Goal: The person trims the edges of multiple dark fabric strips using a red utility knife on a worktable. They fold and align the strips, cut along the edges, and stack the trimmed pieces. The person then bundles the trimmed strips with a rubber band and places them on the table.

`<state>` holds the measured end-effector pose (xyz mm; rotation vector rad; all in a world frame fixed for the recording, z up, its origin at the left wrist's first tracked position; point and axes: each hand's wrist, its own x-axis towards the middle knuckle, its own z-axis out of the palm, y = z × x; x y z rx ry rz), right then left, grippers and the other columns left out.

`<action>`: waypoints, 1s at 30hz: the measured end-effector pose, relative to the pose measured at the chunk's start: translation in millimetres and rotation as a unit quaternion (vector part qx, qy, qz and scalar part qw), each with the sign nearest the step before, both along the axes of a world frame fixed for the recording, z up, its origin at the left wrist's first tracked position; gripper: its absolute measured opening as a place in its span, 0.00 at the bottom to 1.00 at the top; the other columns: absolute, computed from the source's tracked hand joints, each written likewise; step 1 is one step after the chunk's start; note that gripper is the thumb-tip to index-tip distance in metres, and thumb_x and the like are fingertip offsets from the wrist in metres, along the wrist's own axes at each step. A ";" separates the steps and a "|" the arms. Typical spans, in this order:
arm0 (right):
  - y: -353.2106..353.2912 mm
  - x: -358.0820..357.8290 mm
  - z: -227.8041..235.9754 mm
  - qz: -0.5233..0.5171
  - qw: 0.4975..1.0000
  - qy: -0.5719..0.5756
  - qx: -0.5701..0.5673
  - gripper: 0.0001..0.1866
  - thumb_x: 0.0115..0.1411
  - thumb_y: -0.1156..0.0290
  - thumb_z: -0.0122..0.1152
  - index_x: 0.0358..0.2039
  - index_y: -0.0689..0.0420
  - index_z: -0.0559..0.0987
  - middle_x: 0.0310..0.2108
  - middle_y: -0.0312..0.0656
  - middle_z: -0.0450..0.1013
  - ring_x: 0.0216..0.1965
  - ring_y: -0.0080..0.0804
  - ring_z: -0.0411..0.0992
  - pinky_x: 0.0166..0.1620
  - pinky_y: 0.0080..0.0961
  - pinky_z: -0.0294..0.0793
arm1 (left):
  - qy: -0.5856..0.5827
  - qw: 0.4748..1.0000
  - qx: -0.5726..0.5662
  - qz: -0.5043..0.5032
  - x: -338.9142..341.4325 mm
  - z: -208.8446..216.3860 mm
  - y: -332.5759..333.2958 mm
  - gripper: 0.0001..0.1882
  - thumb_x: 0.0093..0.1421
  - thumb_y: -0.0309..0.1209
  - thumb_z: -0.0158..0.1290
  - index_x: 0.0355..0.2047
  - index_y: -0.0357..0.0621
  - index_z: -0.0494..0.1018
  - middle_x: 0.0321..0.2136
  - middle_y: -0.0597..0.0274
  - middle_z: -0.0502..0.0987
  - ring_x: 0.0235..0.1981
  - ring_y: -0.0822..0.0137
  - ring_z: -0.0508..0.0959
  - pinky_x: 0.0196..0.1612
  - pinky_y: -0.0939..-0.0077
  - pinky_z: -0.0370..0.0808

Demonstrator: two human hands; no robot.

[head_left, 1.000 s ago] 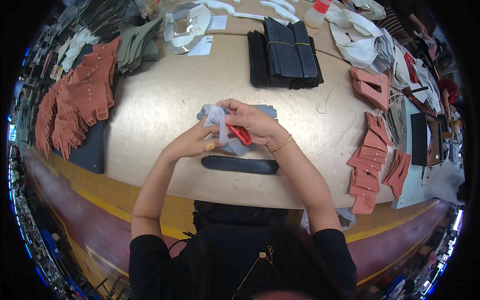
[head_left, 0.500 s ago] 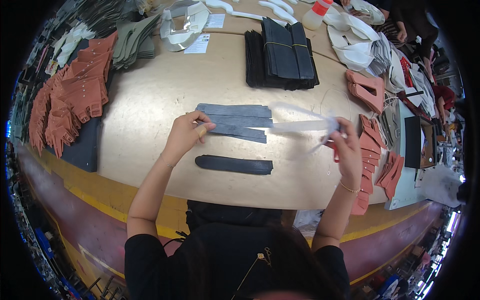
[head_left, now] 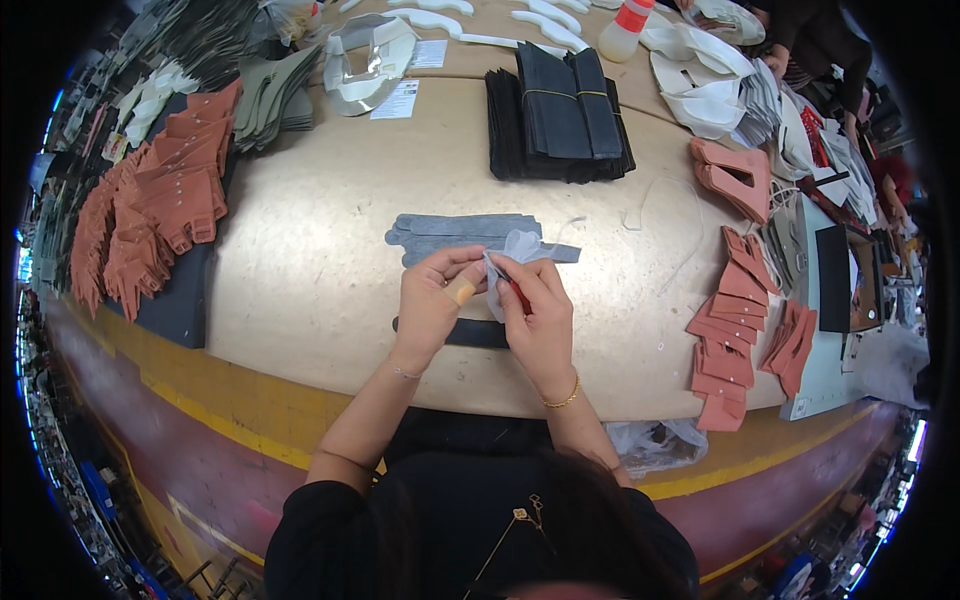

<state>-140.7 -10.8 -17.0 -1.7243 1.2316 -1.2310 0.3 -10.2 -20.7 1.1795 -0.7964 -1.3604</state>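
My hands meet over the middle of the table. My left hand [head_left: 430,305] is closed, thumb and fingers pinching a crumpled whitish, see-through strip [head_left: 520,244]. My right hand [head_left: 542,320] grips the same strip from the other side, and a small red-handled tool [head_left: 517,291] shows partly in its palm; its kind is hidden. Just beyond my hands lie several flat grey strips [head_left: 460,226] side by side, partly covered by my fingers. Nearer to me, a dark strip [head_left: 478,334] lies crosswise below my hands, its right end hidden by my right hand.
A banded stack of black pieces [head_left: 570,110] stands at the back. Orange-brown cut pieces lie in piles at left [head_left: 160,195] and right [head_left: 725,340]. A bottle with a red cap [head_left: 625,30] and a clear-windowed white piece [head_left: 368,65] are farther back. A thin thread [head_left: 690,235] lies at right.
My right hand has come leftward from the right side, bringing the whitish strip, now bunched up. My left hand has left the grey strips and moved right and nearer to meet it.
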 end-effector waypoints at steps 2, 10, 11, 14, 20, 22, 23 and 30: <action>0.6 1.9 3.3 -0.013 1.000 0.004 -0.005 0.17 0.55 0.83 0.57 0.46 0.56 0.79 0.25 0.40 0.66 0.22 0.28 0.66 0.26 0.23 0.67 | -0.032 0.999 -0.020 0.007 -4.8 -0.6 1.8 0.12 0.61 0.24 0.54 0.43 0.30 0.75 0.35 0.56 0.80 0.36 0.73 0.79 0.40 0.82 0.76; 1.2 0.4 -0.8 -0.053 0.998 0.000 -0.014 0.17 0.55 0.85 0.57 0.45 0.58 0.80 0.24 0.37 0.63 0.22 0.22 0.63 0.26 0.19 0.64 | -0.071 0.996 -0.042 0.022 -17.9 -1.7 5.1 0.11 0.60 0.23 0.55 0.42 0.31 0.76 0.35 0.57 0.81 0.37 0.75 0.79 0.41 0.84 0.74; 0.9 1.2 -1.7 -0.057 0.998 -0.009 -0.003 0.17 0.55 0.86 0.56 0.45 0.60 0.80 0.25 0.35 0.62 0.23 0.20 0.61 0.26 0.18 0.63 | -0.066 0.997 -0.042 0.023 -17.8 -2.1 4.8 0.11 0.60 0.23 0.55 0.42 0.31 0.76 0.35 0.57 0.81 0.37 0.75 0.79 0.41 0.84 0.74; -3.2 3.4 -4.7 -0.046 0.996 -0.068 0.017 0.16 0.56 0.85 0.57 0.45 0.60 0.80 0.26 0.34 0.61 0.24 0.19 0.61 0.27 0.17 0.62 | -0.019 0.999 -0.038 0.023 -15.3 -3.2 3.2 0.12 0.59 0.24 0.57 0.42 0.30 0.75 0.36 0.57 0.80 0.37 0.75 0.79 0.41 0.84 0.74; -5.8 -2.4 -13.1 0.005 0.997 -0.075 0.029 0.14 0.58 0.81 0.58 0.45 0.60 0.78 0.28 0.32 0.60 0.26 0.18 0.62 0.28 0.13 0.62 | 0.058 0.998 0.027 -0.008 -2.6 1.6 -7.4 0.14 0.59 0.27 0.58 0.43 0.31 0.73 0.33 0.58 0.79 0.34 0.71 0.80 0.40 0.81 0.77; -6.1 -10.8 -16.9 0.049 0.978 -0.173 0.103 0.15 0.59 0.80 0.57 0.48 0.59 0.77 0.29 0.33 0.63 0.26 0.19 0.63 0.28 0.14 0.64 | 0.094 0.994 0.047 -0.031 3.9 4.8 -7.6 0.13 0.60 0.27 0.57 0.42 0.31 0.73 0.32 0.57 0.79 0.33 0.69 0.81 0.37 0.80 0.78; -5.6 -16.8 -18.8 0.068 0.962 -0.222 0.141 0.16 0.59 0.80 0.56 0.49 0.59 0.76 0.29 0.33 0.64 0.26 0.19 0.64 0.28 0.14 0.65 | 0.107 0.991 0.069 -0.038 7.8 6.4 -6.2 0.12 0.60 0.27 0.56 0.42 0.31 0.73 0.31 0.57 0.79 0.33 0.68 0.81 0.36 0.79 0.78; 3.5 -122.2 -21.8 0.045 0.814 -0.551 0.181 0.20 0.61 0.80 0.51 0.54 0.57 0.70 0.34 0.42 0.71 0.27 0.26 0.68 0.26 0.20 0.70 | -0.064 0.992 0.060 -0.085 49.1 9.3 28.8 0.11 0.64 0.28 0.51 0.40 0.31 0.70 0.29 0.52 0.78 0.29 0.67 0.81 0.31 0.79 0.79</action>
